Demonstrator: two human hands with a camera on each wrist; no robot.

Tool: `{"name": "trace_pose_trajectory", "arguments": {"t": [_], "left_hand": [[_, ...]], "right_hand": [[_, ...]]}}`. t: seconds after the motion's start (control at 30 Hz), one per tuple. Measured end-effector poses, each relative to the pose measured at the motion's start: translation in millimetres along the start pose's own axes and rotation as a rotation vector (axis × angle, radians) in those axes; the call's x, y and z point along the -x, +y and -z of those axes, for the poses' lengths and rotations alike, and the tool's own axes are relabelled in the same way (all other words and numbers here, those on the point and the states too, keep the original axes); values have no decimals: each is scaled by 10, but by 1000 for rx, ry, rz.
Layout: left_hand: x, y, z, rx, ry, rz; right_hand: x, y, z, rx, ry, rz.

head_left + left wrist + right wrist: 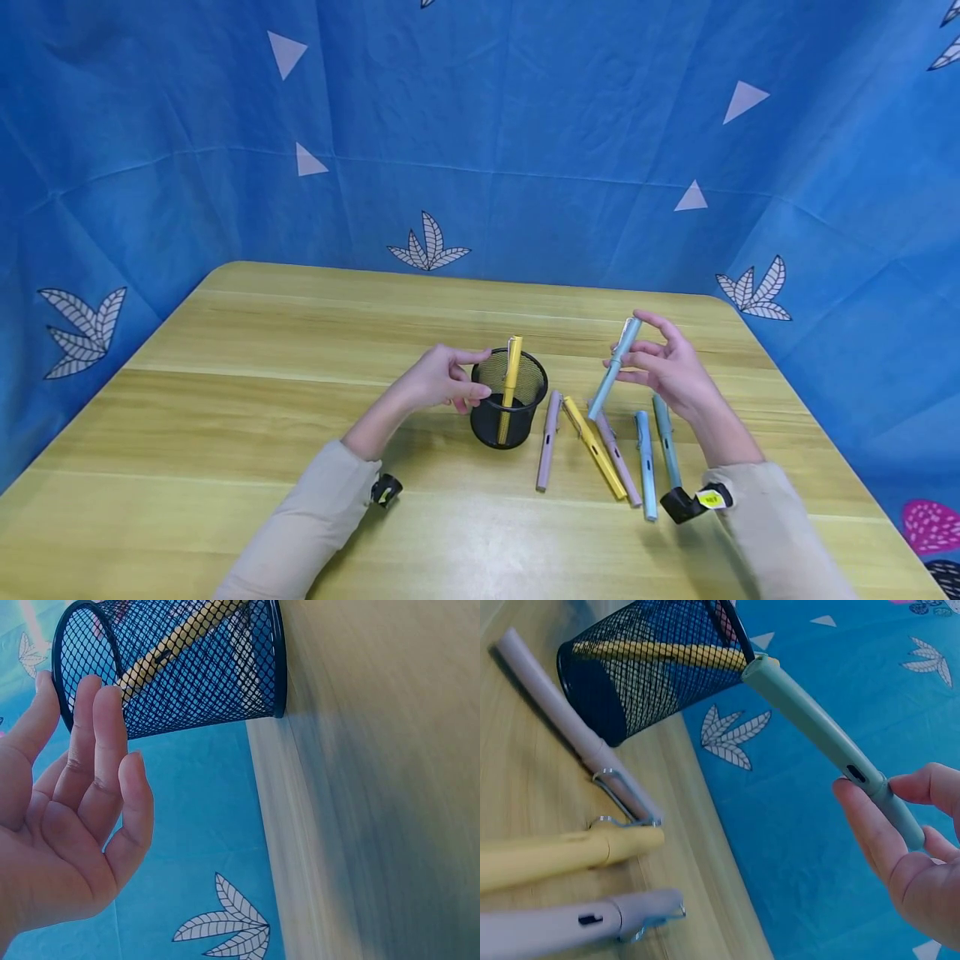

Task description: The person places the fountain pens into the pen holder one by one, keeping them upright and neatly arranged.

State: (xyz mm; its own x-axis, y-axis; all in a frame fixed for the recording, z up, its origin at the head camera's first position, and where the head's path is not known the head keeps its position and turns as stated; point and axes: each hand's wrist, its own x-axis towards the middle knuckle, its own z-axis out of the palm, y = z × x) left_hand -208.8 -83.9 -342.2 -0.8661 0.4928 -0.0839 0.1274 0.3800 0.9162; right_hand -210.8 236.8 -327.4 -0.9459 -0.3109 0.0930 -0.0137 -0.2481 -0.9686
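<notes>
One blue-green pen (pixel 611 377) is pinched between the fingers and thumb of our right hand (pixel 675 371), right of the middle of the frame. We hold it near its top end. It tilts above the table (pixel 262 383), its top end up to the right and its low end down to the left.

A black mesh cup (pixel 489 423) stands upright in the middle of the frame, with a yellow pen (pixel 512 367) poking out of it. Our left hand (pixel 435 379) is at the cup's left side, loose, with its finger and thumb nearly straight and touching the rim.

Five more lie right of the cup, low in the frame. From left to right we see a purple pen (pixel 548 442), another yellow pen (pixel 600 458), another purple pen (pixel 618 460), a light blue pen (pixel 646 467) and a green pen (pixel 667 440).

We wear pale sleeves (pixel 315 512). A blue cloth (pixel 420 100) with white leaves and triangles fills the top.
</notes>
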Motion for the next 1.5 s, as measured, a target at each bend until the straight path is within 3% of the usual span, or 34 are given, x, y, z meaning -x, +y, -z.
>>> {"name": "trace_pose_trajectory", "arguments": {"t": [0.63, 0.97, 1.2, 1.5], "left_hand": [[-19, -28, 7, 2, -3, 0], [-15, -15, 1, 14, -1, 19], [-31, -28, 5, 23, -4, 27], [-42, -33, -1, 44, 0, 45]], "right_hand": [[-208, 71, -335, -55, 145, 29], [-316, 262, -403, -1, 139, 147], [-309, 122, -538, 44, 187, 136], [-329, 34, -556, 90, 176, 134]]}}
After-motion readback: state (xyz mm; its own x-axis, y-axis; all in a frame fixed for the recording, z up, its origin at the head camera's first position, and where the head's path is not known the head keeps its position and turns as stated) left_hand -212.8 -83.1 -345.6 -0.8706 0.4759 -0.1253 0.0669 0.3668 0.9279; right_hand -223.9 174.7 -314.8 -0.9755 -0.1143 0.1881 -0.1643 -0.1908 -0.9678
